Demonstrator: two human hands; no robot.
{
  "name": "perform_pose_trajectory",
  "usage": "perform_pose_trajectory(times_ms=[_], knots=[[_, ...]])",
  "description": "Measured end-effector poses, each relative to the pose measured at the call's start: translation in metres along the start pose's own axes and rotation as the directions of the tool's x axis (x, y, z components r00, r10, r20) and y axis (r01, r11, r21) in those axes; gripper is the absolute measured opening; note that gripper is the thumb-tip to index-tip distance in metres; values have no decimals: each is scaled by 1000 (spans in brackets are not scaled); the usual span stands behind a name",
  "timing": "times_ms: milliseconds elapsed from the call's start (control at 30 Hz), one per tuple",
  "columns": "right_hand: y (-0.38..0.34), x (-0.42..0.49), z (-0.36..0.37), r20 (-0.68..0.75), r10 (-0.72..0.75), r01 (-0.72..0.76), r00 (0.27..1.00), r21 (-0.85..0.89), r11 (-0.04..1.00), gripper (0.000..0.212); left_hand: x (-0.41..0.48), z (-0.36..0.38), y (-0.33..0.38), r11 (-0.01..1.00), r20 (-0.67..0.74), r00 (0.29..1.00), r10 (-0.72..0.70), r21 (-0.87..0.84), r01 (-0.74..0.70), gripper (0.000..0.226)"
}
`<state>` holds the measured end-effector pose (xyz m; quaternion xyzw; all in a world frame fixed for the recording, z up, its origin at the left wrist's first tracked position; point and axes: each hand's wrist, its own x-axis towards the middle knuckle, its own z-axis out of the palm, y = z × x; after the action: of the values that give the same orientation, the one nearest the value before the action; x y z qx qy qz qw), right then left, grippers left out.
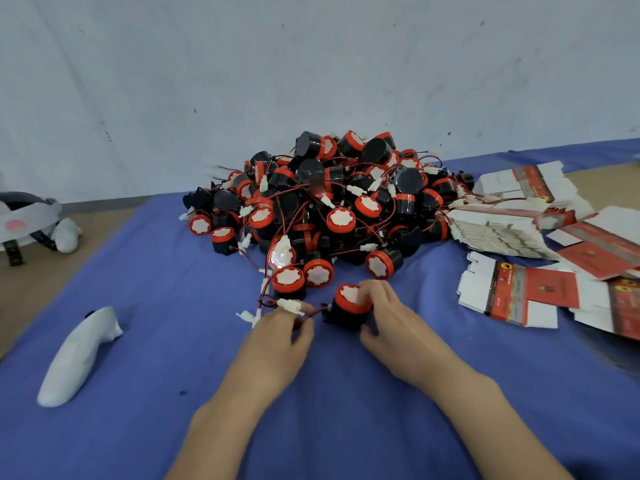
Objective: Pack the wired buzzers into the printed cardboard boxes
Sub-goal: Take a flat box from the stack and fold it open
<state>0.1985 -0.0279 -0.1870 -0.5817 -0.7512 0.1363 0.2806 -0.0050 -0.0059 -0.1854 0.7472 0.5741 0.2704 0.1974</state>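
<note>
Left edge, mid frame: white-and-grey headset (24, 216). Lower left: white moulded plastic controller (78, 355) lying on blue cloth (156, 271).

Centre, low: left hand (277, 334), fingers (304, 327) pinching red wire with white plug (291, 304). Just right: right hand (391, 317) curled round black cylindrical buzzer with red cap (349, 306), lifted from pile's near edge.

Centre, above: big tangled heap of like buzzers (332, 202).

Right: flat unfolded red-and-white printed cardboard boxes (519, 296), fanned stacks.

Judgement: early stage. No box erected or filled in view; nearly all remains.
</note>
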Motion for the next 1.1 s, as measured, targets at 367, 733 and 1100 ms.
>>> perform_pose_trajectory(times_ms=[367,733,1100], knots=[[32,-20,-33,-121,188,-163,975,189,968,35,-4,13,19,967,67,981,183,166,-191,24],[87,-36,-64,-228,510,-558,830,-343,756,50,16,10,10,877,-246,963,-106,433,207,27],[82,-36,-72,-380,349,-472,857,-305,827,32,2,16,38,978,-300,944,137,192,-81,20]])
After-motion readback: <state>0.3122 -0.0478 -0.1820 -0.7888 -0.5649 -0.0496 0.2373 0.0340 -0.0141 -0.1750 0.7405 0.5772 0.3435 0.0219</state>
